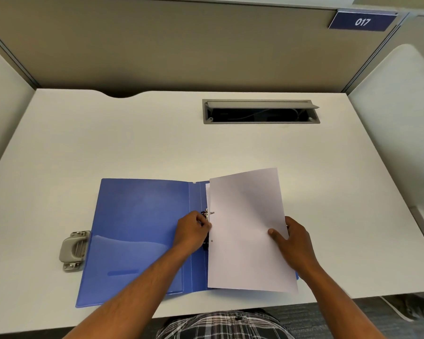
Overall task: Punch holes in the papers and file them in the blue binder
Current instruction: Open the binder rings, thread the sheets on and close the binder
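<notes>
The blue binder lies open on the white desk, near the front edge. A white sheet of paper with punched holes along its left edge hovers over the binder's right half, above other white sheets. My right hand grips the sheet's right edge, thumb on top. My left hand pinches the sheet's left edge at the metal ring mechanism. The upper ring post pokes through the top hole; the lower hole lies free.
A grey hole punch sits just left of the binder. At the back right of the desk is an open cable tray. Partition walls surround the desk, and a white chair back stands at the right.
</notes>
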Demonstrator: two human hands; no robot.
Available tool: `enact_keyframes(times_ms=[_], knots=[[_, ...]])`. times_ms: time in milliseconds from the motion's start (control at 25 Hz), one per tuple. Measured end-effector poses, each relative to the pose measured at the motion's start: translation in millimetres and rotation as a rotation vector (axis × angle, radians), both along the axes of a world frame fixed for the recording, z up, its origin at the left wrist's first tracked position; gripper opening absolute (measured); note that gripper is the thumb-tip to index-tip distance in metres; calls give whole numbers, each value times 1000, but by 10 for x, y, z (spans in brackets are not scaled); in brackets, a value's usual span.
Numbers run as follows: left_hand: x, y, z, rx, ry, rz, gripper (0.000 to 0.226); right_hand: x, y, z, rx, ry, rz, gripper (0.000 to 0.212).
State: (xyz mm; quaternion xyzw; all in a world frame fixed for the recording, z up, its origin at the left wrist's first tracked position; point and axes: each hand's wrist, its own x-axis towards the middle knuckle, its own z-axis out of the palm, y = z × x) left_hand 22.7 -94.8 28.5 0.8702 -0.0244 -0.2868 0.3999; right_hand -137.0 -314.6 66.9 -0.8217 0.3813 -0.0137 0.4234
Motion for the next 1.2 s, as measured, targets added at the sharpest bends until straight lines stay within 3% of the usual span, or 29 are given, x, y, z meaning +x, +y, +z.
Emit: enact_keyframes(times_ms=[280, 1040, 1200], knots=[[-171, 141, -86, 42, 136, -128, 13, -17, 8, -15, 21, 0, 6, 40], [-317, 115, -146, -1, 120, -138, 13, -28, -92, -225, 38, 34, -42, 39], [-343, 131, -127, -62, 75, -159, 33, -21, -156, -295, 27, 57, -75, 42]])
